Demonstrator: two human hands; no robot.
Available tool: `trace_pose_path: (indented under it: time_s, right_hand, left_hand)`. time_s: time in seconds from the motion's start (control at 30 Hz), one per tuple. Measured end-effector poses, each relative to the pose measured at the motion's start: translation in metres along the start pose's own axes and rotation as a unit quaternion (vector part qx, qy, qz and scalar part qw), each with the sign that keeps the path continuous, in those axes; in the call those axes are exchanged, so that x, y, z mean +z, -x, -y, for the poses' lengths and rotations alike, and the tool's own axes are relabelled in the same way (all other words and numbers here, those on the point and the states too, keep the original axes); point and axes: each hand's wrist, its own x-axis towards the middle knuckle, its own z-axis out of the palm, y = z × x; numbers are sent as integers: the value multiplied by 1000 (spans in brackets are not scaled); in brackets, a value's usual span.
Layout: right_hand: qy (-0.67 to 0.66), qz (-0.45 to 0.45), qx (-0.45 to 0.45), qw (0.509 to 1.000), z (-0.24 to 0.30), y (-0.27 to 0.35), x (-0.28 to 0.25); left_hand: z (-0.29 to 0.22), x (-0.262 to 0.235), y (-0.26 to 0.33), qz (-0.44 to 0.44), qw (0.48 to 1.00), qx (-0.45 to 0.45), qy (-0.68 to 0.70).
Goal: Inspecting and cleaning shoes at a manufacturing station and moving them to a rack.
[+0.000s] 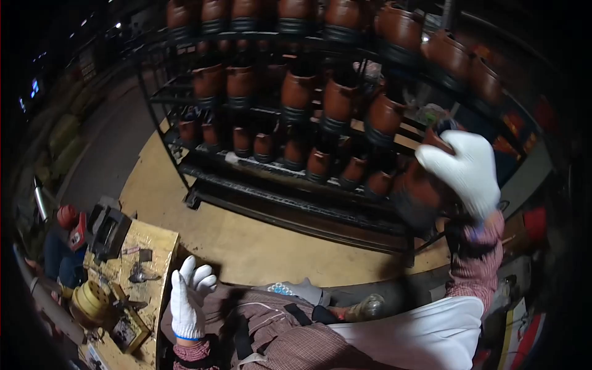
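At the right side, my right hand [465, 166], in a white knit glove, grips the upper edge of a large brown boot-like piece [420, 188] with a dark bottom. The glove hides part of its rim. This piece hangs in front of the rack's right end. My left hand [189, 299], gloved in white too, is raised near my lap beside the bench, its fingers loosely bent and apart with nothing in them. Rows of similar brown open-topped pieces [299, 92] fill the black metal rack [271, 213] ahead.
A wooden bench [160, 240] at the left carries a black clamp-like device [110, 229], a yellow pulley-like wheel [91, 302] and small dark tools. The rack stands on a tan floor [145, 185]. A white cloth [419, 336] lies over my lap.
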Motion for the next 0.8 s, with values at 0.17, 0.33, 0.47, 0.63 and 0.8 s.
trace_pose_path:
  time_s: [0.17, 0.33, 0.47, 0.63, 0.8]
  right_hand:
    - [137, -29, 5, 990, -113, -57, 52]
    - [-65, -250, 1, 966, -135, -70, 60]
    - [-86, -555, 145, 814, -198, -100, 1]
    - [-95, -375, 311, 868, -290, -95, -25]
    - [-132, -446, 139, 874, -205, -133, -34]
  left_hand:
    - [-18, 8, -23, 39, 999, 15, -15]
    - [-31, 24, -25, 18, 998, 36, -42]
    - [-41, 30, -29, 19, 995, 28, -92]
    - [-40, 52, -37, 60, 995, 31, -80]
    - [-40, 57, -39, 66, 992, 11, -106]
